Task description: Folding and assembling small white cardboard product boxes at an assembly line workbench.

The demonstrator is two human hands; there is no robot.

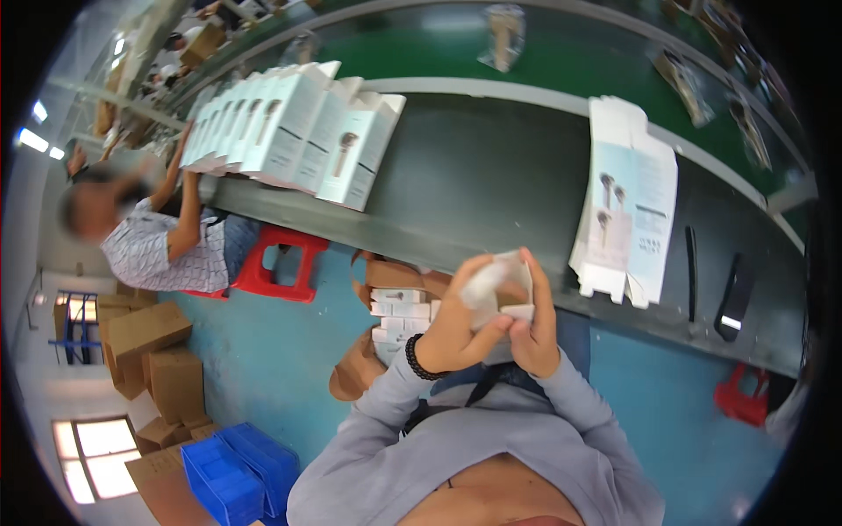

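Note:
Both hands hold a small white carton (517, 310) in front of my body, just off the bench's front edge. Its end faces me and looks open, showing a brownish inside; motion smears the details. My left hand (452, 329) wraps the carton's left side, thumb at the lower edge. On the other side, my right hand (539, 329) grips it with fingers along the wall and thumb near the bottom flap. Right of my hands lies a stack of flattened printed cartons (627, 210) on the dark bench (474, 167).
Upright printed boxes (355, 149) line the bench's left side. A black strip (691, 272) and dark flat object (732, 298) lie right. Bagged items (503, 39) rest on the green conveyor (421, 44). Below is an open cardboard box (351, 364) of small cartons. A person (167, 237) works left.

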